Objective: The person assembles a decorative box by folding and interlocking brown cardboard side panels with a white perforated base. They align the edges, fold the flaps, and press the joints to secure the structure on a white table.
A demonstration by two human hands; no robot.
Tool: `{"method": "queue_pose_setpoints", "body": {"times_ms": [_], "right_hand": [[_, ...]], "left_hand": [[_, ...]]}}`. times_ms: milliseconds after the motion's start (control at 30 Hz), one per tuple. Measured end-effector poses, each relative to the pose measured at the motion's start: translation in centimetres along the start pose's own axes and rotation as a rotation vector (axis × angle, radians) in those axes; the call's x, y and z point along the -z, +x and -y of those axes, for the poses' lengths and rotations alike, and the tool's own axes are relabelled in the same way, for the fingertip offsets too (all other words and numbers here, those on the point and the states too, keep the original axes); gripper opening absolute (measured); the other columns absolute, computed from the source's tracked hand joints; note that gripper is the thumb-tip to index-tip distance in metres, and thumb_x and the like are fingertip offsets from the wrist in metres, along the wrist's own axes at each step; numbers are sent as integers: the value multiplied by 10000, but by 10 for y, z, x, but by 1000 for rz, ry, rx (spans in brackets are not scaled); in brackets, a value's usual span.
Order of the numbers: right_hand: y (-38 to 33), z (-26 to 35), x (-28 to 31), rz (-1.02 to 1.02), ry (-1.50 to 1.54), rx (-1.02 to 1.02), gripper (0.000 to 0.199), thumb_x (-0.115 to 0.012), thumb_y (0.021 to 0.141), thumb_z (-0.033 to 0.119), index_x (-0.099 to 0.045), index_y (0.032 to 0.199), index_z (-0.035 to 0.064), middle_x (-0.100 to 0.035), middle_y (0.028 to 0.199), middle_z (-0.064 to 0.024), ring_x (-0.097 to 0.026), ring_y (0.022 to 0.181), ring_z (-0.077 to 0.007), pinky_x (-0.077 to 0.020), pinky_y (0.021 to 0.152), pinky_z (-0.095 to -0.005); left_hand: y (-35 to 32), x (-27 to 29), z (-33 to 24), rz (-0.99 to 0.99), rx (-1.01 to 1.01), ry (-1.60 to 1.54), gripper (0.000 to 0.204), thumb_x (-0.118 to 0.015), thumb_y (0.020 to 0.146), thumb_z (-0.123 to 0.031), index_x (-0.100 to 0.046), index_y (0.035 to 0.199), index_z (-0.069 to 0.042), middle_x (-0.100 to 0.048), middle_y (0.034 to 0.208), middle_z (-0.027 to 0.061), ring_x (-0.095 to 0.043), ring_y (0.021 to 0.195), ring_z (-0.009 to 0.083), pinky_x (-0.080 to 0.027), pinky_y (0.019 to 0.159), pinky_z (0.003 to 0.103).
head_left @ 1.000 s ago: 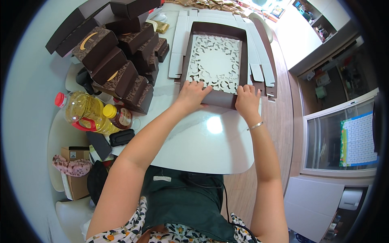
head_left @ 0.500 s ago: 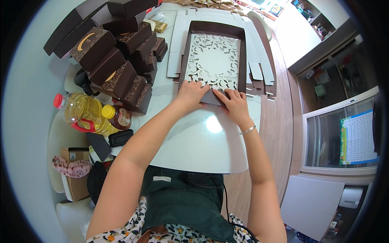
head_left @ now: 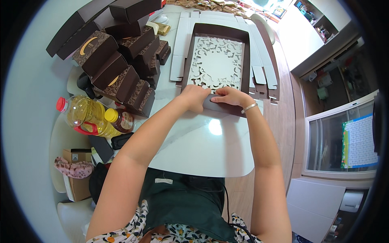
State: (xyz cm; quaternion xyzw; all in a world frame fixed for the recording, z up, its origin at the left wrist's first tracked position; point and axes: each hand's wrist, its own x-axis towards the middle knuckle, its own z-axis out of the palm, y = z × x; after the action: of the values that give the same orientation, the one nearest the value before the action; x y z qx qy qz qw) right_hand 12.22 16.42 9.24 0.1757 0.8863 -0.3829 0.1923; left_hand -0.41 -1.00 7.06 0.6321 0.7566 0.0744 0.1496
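A dark brown cardboard box tray (head_left: 247,52) lies open-topped on the table, white inside with a cut-out scroll pattern on its floor. At its near end, my left hand (head_left: 195,97) is closed over the left part of the low wall, fingers curled to the inner side. My right hand (head_left: 232,96) grips the same wall farther right, its thumb pressed on the outer face and its fingers bent over the edge. Beneath the tray, flat cardboard blanks (head_left: 259,60) show their white sides; how many are stacked cannot be told.
Folded dark brown boxes (head_left: 95,50) are piled at the left. Nearer stand an oil bottle (head_left: 87,113) with a red cap and a brown jar (head_left: 122,120) with a yellow lid. Brown packets (head_left: 214,4) lie along the far edge. The white marble-patterned table (head_left: 194,150) ends before my apron.
My right hand has gone from fingers laid along the near wall to a bent grip with the thumb outside. My left hand has closed more tightly. The whole view has shifted slightly.
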Motion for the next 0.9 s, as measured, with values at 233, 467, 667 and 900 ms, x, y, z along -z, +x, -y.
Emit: {"method": "queue_pose_setpoints", "body": {"times_ms": [233, 467, 667, 900], "right_hand": [[-17, -17, 12, -87, -37, 20, 489, -759, 832, 522, -678, 880, 42, -627, 762, -39, -544, 712, -159, -459, 673, -325], [-47, 2, 10, 237, -5, -271, 585, -658, 898, 591, -699, 1201, 92, -683, 999, -21, -581, 898, -133, -462, 796, -277], [-16, -17, -20, 256, 714, -223, 411, -639, 955, 386, -683, 1150, 27, -697, 1061, -40, -636, 925, -133, -509, 810, -297], [13, -29, -33, 408, 983, 1, 176, -618, 938, 17, -696, 1096, 21, -717, 1049, -33, -679, 859, -90, -566, 746, -234]], "left_hand": [[0, 6, -4, 60, -6, -41, 399, -726, 637, -150, -573, 995, -65, -684, 877, 148, -672, 877, 359, -521, 741, 466], [-15, -2, -14, 31, -174, -75, 396, -711, 635, -91, -564, 1002, -77, -674, 908, 112, -668, 878, 341, -514, 723, 461], [-27, -1, -28, -9, -164, -51, 499, -711, 644, -59, -510, 1099, -25, -645, 970, 129, -666, 906, 337, -523, 734, 437], [-32, -13, -20, -191, -202, -132, 570, -727, 632, -55, -480, 1146, -33, -619, 987, 149, -646, 916, 354, -512, 736, 448]]}}
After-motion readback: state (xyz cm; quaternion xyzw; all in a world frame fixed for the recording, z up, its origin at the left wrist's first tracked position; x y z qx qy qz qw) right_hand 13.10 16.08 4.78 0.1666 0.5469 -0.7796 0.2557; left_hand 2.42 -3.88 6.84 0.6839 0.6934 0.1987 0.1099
